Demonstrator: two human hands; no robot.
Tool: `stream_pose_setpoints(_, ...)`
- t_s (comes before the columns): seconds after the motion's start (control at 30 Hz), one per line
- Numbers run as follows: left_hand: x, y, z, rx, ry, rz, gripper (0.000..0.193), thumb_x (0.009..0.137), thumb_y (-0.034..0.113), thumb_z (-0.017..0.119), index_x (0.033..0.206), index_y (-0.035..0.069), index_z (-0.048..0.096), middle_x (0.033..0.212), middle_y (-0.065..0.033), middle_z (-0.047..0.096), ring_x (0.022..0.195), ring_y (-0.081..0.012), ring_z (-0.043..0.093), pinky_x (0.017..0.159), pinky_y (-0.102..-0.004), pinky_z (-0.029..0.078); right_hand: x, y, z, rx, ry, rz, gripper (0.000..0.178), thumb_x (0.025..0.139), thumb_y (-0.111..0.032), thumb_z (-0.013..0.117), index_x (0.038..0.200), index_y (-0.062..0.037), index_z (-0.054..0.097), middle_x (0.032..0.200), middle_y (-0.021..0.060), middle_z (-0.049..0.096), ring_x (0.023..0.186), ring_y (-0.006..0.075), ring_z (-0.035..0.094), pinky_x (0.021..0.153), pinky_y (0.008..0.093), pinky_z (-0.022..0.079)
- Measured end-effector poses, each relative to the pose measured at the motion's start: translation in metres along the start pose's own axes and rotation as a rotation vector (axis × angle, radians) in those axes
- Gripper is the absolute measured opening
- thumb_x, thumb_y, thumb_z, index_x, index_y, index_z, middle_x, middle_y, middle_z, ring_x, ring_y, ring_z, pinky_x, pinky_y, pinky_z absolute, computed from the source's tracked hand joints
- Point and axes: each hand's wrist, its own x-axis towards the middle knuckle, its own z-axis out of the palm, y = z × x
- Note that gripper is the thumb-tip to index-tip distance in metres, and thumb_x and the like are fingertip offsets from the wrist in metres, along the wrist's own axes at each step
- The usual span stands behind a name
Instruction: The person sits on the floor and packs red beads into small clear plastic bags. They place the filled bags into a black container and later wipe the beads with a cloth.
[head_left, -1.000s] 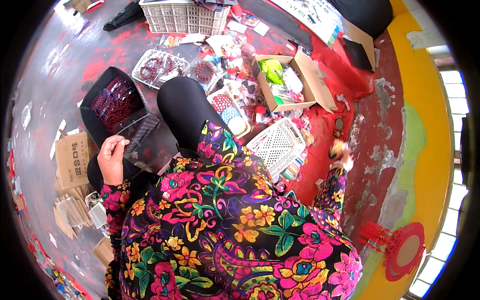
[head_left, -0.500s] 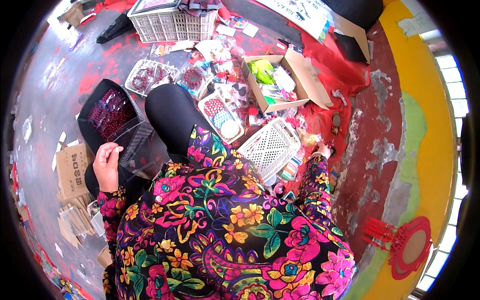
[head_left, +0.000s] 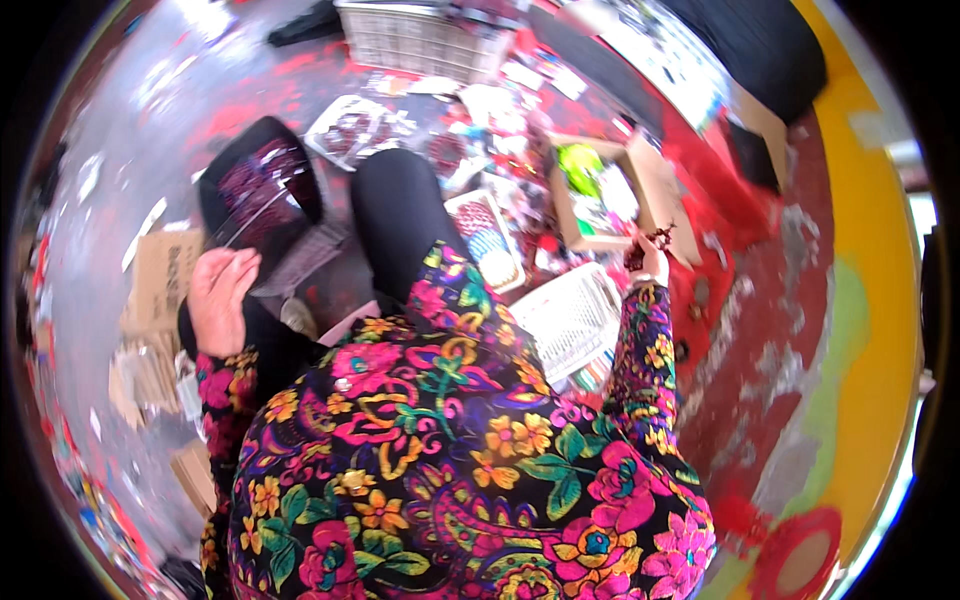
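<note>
My right hand (head_left: 652, 264) is closed around a dark red beaded string (head_left: 657, 238), by the near right corner of an open cardboard box (head_left: 598, 243). Green and white packets (head_left: 592, 180) lie inside the box. On the other side, my left hand (head_left: 220, 300) is raised with its fingers bent and pressed together; what they hold, if anything, cannot be made out. Just beyond it stands a black bin (head_left: 215, 200) with dark red beaded pieces (head_left: 268, 180) in it. Clear plastic glints across the bin.
A white perforated basket (head_left: 570, 325) stands at my right, beside a small tray (head_left: 515, 255) of red, blue and white items. Farther off are a white tray (head_left: 345, 135) of dark red beads and a large crate (head_left: 415, 45). A cardboard carton (head_left: 165, 275) stands at left.
My right hand has moved away from me toward the cardboard box and now shows a dark red beaded string. My left hand has turned and moved slightly up. The whole view has shifted.
</note>
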Motion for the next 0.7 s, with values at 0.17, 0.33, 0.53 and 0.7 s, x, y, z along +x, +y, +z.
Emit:
stream_pose_setpoints(0.17,0.015,0.011,-0.003,-0.248,0.021,-0.033,0.027,0.086,0.007,0.055,0.11,-0.004,0.051,0.097,-0.0149,0.061,0.092,-0.0227,0.061,0.082,-0.0302,0.05,-0.053,-0.003,0.173,-0.061,-0.488,-0.073,0.023,0.085,-0.023,0.061,0.099,-0.007,0.055,0.067,0.0019,0.056,0.057,0.0132,0.053,0.05,0.0276,0.045)
stream_pose_setpoints(0.33,0.009,0.012,-0.017,-0.333,0.059,-0.058,0.016,0.087,0.014,0.056,0.098,0.002,0.058,0.088,-0.0082,0.063,0.083,-0.017,0.062,0.074,-0.0278,0.05,-0.148,0.005,0.33,-0.192,-0.923,-0.095,0.015,0.086,-0.016,0.058,0.096,-0.0055,0.056,0.067,0.0028,0.057,0.056,0.0118,0.053,0.054,0.0244,0.044)
stream_pose_setpoints(0.53,0.002,0.022,-0.019,-0.362,0.127,-0.03,0.015,0.089,0.018,0.054,0.095,0.005,0.058,0.095,-0.0123,0.064,0.09,-0.022,0.064,0.072,-0.0289,0.052,-0.219,0.045,0.43,-0.126,-1.289,0.009,0.004,0.085,-0.008,0.056,0.084,-0.0065,0.053,0.065,0.0024,0.053,0.058,0.0123,0.052,0.058,0.0272,0.046)
stream_pose_setpoints(0.7,0.001,0.032,-0.023,-0.278,0.125,-0.09,0.025,0.087,0.019,0.057,0.101,-0.002,0.057,0.093,-0.0152,0.064,0.085,-0.0214,0.064,0.072,-0.029,0.051,-0.234,0.081,0.466,-0.007,-1.344,0.219,0.01,0.084,-0.009,0.059,0.077,-0.0082,0.052,0.062,0.0019,0.053,0.053,0.0125,0.05,0.057,0.0301,0.047)
